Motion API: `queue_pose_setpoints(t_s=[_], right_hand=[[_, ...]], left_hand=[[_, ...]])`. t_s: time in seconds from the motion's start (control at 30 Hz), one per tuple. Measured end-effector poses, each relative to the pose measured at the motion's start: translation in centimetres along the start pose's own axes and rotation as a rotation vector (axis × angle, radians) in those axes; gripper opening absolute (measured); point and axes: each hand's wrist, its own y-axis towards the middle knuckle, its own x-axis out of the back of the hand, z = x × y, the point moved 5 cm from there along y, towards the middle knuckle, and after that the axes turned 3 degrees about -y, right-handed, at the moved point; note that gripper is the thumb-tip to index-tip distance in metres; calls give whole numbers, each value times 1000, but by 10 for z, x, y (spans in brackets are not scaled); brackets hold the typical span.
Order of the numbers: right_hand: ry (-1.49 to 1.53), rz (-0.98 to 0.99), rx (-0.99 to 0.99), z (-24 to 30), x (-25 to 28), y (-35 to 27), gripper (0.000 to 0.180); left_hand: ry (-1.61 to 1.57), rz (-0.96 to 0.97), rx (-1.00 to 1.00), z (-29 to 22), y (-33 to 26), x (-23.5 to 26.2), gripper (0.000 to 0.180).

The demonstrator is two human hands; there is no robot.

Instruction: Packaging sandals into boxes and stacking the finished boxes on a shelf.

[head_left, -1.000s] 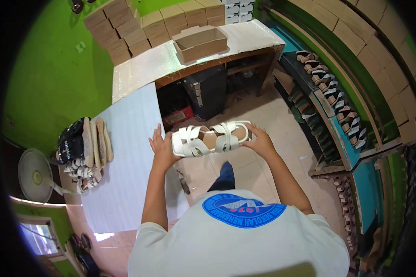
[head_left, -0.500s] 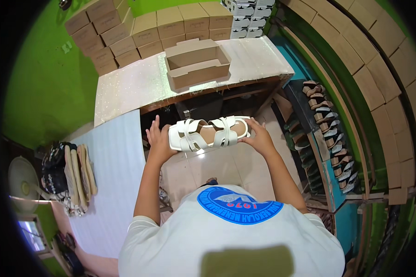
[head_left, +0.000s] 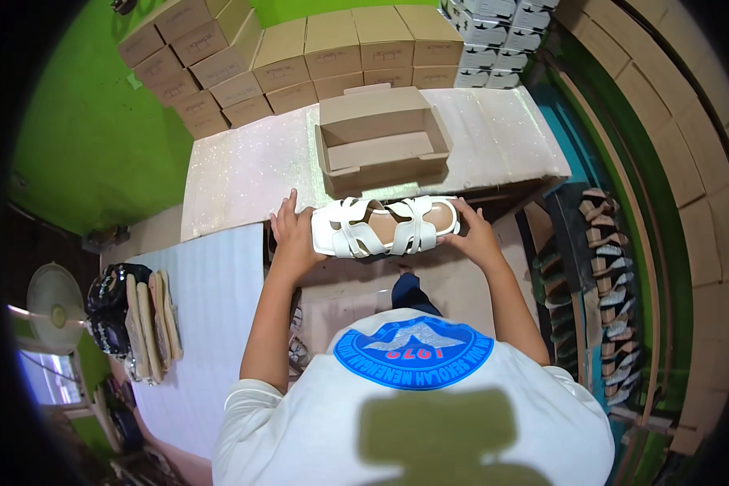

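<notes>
A white strappy sandal with a tan insole is held level in front of me, just short of the table edge. My left hand grips its square toe end, with the fingers up along the outer side. At the heel end, my right hand has its thumb and fingers on the rim. Whether a second sandal lies beneath it, I cannot tell. Beyond it on the table stands an open cardboard box, with its inside facing me.
Brown shoe boxes and white boxes are stacked along the back of the glittery table. Folded tan and black items lie on the white side table. Racks of sandals line the right, and a fan stands left.
The view has moved closer to the table, and the open box now appears nearer to the sandal. Both hands keep their hold on the sandal. A dark-clothed leg now shows below it.
</notes>
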Motion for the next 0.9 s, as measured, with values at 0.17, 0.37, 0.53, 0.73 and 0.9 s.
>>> queue_pose_setpoints(t_s=[0.17, 0.37, 0.53, 0.73, 0.9], right_hand=[[45, 67, 26, -18, 12, 73, 70], [14, 91, 65, -36, 30, 159, 73], [-138, 163, 53, -46, 24, 212, 77], [-337, 164, 56, -52, 10, 232, 67], [-429, 155, 50, -34, 11, 231, 69]], left_hand=[[-4, 18, 82, -1, 57, -3, 84], [-3, 29, 129, -1, 134, -2, 92], [-9, 97, 159, 13, 179, -24, 95], [98, 199, 123, 32, 202, -47, 92], [243, 257, 90, 28, 201, -55, 87]])
